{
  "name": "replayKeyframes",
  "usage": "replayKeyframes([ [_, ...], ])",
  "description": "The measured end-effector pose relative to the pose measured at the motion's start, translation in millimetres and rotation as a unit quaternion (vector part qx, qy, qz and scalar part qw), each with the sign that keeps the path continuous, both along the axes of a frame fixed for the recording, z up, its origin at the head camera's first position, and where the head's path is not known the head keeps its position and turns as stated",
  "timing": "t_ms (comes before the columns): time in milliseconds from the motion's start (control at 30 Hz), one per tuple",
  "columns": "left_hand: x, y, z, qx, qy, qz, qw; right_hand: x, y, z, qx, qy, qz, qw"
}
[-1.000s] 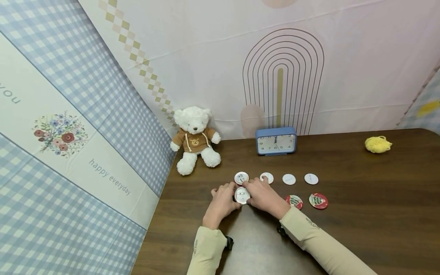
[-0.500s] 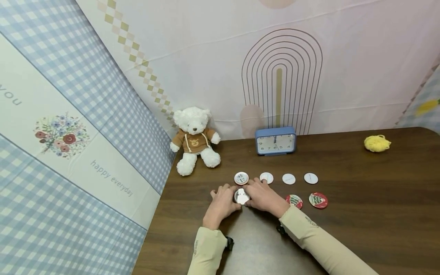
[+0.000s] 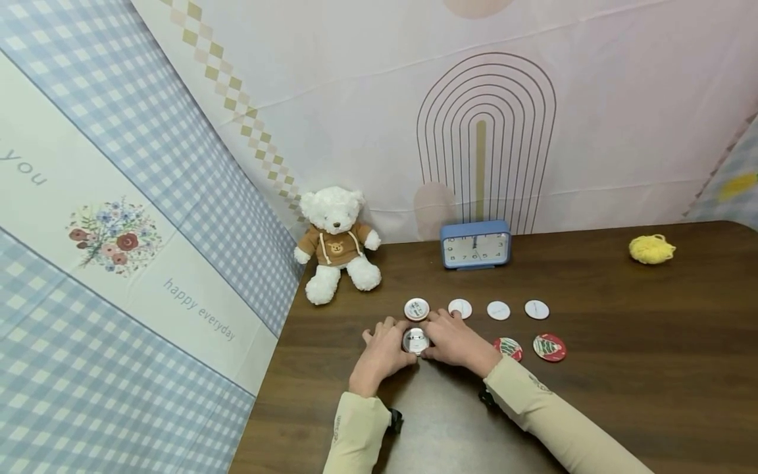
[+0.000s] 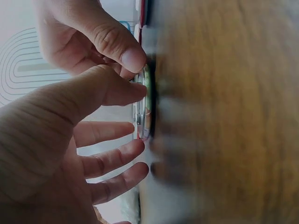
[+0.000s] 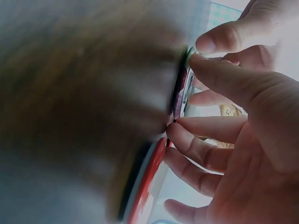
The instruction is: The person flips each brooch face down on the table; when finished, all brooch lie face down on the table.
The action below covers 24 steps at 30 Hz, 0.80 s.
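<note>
One badge point(image 3: 416, 343) was between my left grip point(image 3: 382, 354) and my right grip point(image 3: 457, 340), at the table point(image 3: 639, 368) (resting or barely raised, I couldn't tell). Just behind it lay a second badge point(image 3: 417, 309), with a row of three discs point(image 3: 499, 311) to that one's right. Two further badges point(image 3: 549, 347) lay before the row's middle and right discs. Farther back, a teddy bear point(image 3: 337, 245) sat at the left, a clock point(image 3: 476, 247) stood to its right, behind the discs, and a yarn ball point(image 3: 651, 250) lay at far right.
</note>
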<state>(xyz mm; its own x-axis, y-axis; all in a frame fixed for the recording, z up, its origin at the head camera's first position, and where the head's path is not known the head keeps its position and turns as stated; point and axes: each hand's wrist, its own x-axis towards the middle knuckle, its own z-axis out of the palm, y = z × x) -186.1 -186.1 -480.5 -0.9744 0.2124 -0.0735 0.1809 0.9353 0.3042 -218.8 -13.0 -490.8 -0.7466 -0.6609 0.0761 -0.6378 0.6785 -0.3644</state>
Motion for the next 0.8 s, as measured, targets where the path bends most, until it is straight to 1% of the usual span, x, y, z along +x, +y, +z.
replayKeyframes([
  [100, -2.0, 1.5, 3.2, 0.006, 0.005, -0.007, 0.9999, 0.1, 5.6, -0.2, -0.013, 0.008, 0.003, 0.9999],
  [233, -4.5, 4.7, 7.8, 0.002, 0.009, -0.014, 0.9999, -0.3, 12.4, 0.8, -0.014, 0.013, 0.003, 0.9998],
  [533, -5.2, 14.1, 9.2, -0.003, 0.015, -0.025, 0.9996, -1.4, 25.7, 8.7, 0.011, 0.011, -0.017, 0.9997],
  [800, -7.0, 23.2, 9.7, 0.006, 0.026, -0.051, 0.9984, 1.2, 38.8, 10.9, 0.018, 0.020, -0.029, 0.9992],
])
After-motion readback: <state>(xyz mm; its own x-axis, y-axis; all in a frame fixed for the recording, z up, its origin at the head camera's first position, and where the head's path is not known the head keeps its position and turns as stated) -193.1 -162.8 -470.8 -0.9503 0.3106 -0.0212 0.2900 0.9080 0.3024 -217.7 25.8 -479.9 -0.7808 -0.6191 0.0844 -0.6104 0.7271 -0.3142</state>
